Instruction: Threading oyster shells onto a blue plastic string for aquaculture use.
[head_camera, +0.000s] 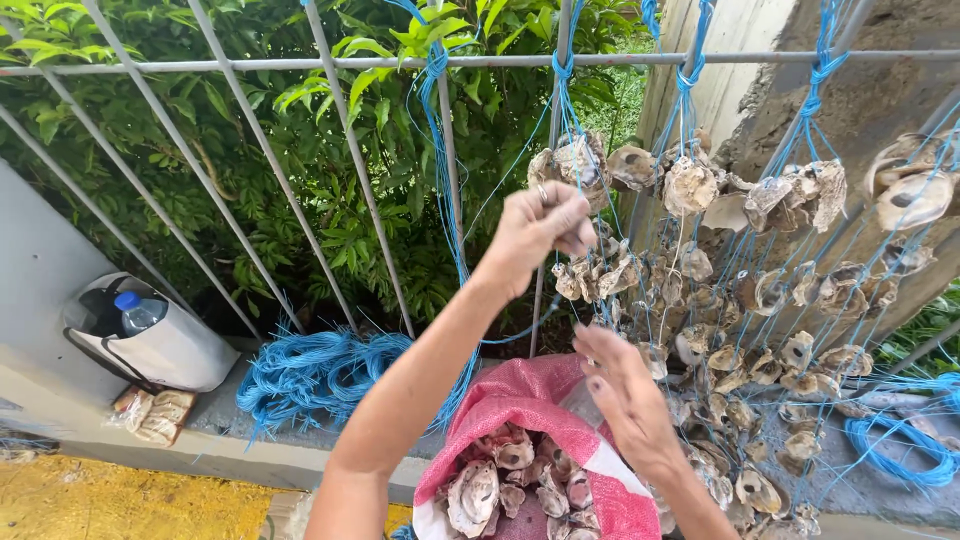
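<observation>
- The left hand (540, 228) is raised, fingers and thumb pinched together on a thin blue string (566, 105) that hangs from the horizontal metal rail (480, 61); a ring shows on one finger.
- Its forearm climbs from about 7 o'clock in the frame toward the centre, wrist bent so the fingertips point to 3 o'clock, just touching the nearest oyster shells.
- The right hand (622, 393) sits lower, at roughly 5 o'clock from the left hand, palm turned away, fingers loosely curled and close together. I cannot tell whether it holds a shell or string; its fingertips reach the strung shells beside it.
- The strung oyster shells (740, 290) hang in many strands on blue string, filling the frame from centre to 3 o'clock, directly behind both hands.
- Below the hands at 6 o'clock stands an open red woven sack (520, 400) with loose oyster shells (500, 485) inside.
- A heap of blue string (310, 370) lies on the ledge at 8 o'clock.
- Further toward 9 o'clock a white bag (175, 345) holds a plastic bottle (135, 310) with a blue cap.
- Slanted metal bars and green foliage (300, 170) fill the background from 10 to 12 o'clock.
</observation>
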